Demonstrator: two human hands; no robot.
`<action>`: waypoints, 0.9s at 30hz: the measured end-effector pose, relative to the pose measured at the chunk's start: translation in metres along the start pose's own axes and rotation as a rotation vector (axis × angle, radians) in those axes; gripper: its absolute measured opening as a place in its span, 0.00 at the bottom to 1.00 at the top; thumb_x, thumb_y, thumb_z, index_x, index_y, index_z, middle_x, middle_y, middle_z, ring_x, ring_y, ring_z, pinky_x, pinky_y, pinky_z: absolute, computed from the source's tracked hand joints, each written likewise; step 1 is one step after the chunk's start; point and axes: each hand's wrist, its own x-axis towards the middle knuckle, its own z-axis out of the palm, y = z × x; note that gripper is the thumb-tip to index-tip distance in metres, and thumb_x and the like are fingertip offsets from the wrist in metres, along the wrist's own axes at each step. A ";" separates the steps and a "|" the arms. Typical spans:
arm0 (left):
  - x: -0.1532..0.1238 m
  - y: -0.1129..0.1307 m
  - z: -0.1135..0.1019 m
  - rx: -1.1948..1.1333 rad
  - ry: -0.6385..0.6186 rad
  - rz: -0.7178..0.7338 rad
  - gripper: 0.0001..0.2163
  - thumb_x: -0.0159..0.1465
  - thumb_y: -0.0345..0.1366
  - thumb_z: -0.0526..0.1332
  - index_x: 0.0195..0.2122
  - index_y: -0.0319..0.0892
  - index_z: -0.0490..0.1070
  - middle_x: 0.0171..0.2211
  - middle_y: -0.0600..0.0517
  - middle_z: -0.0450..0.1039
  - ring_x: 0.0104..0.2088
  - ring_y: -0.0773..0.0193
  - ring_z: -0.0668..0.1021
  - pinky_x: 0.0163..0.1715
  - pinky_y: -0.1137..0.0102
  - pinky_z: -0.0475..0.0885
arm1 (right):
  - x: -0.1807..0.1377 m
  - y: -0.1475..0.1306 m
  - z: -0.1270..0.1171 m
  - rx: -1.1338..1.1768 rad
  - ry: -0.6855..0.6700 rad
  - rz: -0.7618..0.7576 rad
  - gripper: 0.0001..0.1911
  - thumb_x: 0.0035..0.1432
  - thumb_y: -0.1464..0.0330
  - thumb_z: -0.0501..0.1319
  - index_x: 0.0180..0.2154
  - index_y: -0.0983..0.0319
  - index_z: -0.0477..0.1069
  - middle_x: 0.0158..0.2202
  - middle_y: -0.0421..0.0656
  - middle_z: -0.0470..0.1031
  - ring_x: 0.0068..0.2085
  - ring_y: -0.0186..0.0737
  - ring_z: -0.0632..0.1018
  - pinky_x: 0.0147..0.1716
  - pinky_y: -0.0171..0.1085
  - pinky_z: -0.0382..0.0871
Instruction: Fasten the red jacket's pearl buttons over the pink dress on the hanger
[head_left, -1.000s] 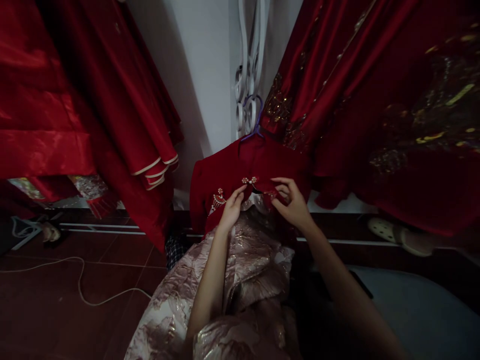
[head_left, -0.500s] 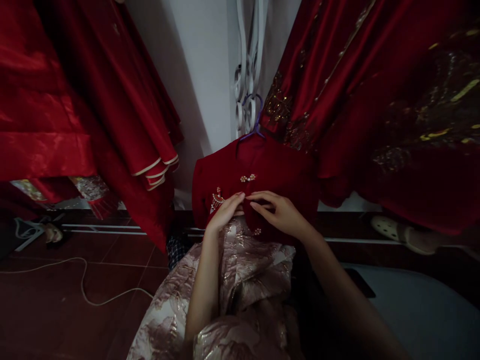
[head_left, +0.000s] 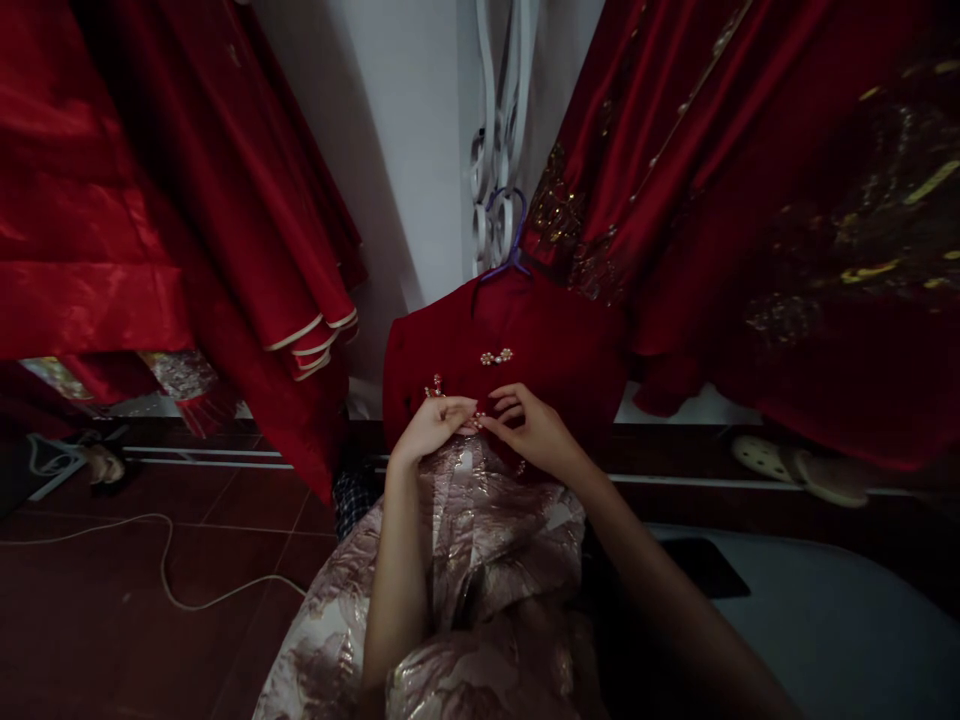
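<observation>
A dark red jacket hangs on a purple hanger in front of me. A gold-and-pearl beaded fastener sits closed across its upper chest. Lower on the front, my left hand and my right hand meet with fingertips pinched at another beaded fastener; the fingers partly cover it. Beside my left hand shows a beaded ornament, its lower part hidden. A further small beaded piece lies below my right hand. Pinkish metallic brocade fabric spreads beneath my forearms.
Red garments hang at the left, and sequined red ones at the right. White scrollwork metal holds the hanger. A pale board-like surface bears a dark flat object. A cream clog and a cable lie low.
Both hands have shifted slightly down and left on the jacket front. A beaded fastener now shows between the fingertips, and my left hand covers more of the ornament beside it.
</observation>
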 end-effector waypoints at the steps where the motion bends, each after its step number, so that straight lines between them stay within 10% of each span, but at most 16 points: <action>1: -0.003 0.003 -0.001 -0.025 -0.039 -0.020 0.15 0.53 0.41 0.64 0.38 0.36 0.73 0.31 0.50 0.75 0.31 0.68 0.76 0.37 0.67 0.75 | 0.000 0.002 0.005 -0.002 0.019 0.003 0.21 0.46 0.60 0.64 0.41 0.61 0.64 0.38 0.45 0.70 0.33 0.36 0.75 0.30 0.36 0.74; 22: -0.005 0.006 -0.004 -0.052 -0.018 0.021 0.13 0.53 0.39 0.64 0.36 0.36 0.71 0.28 0.51 0.72 0.30 0.69 0.76 0.35 0.70 0.75 | 0.004 0.003 0.011 0.184 0.015 0.064 0.17 0.45 0.65 0.65 0.38 0.60 0.65 0.31 0.40 0.70 0.33 0.34 0.74 0.30 0.33 0.72; 27: 0.001 -0.009 -0.028 0.007 0.268 0.118 0.11 0.54 0.37 0.62 0.36 0.36 0.71 0.32 0.47 0.75 0.31 0.66 0.77 0.36 0.68 0.74 | 0.005 0.004 0.008 0.142 0.054 0.060 0.17 0.45 0.63 0.65 0.38 0.61 0.67 0.29 0.40 0.70 0.32 0.34 0.74 0.30 0.33 0.72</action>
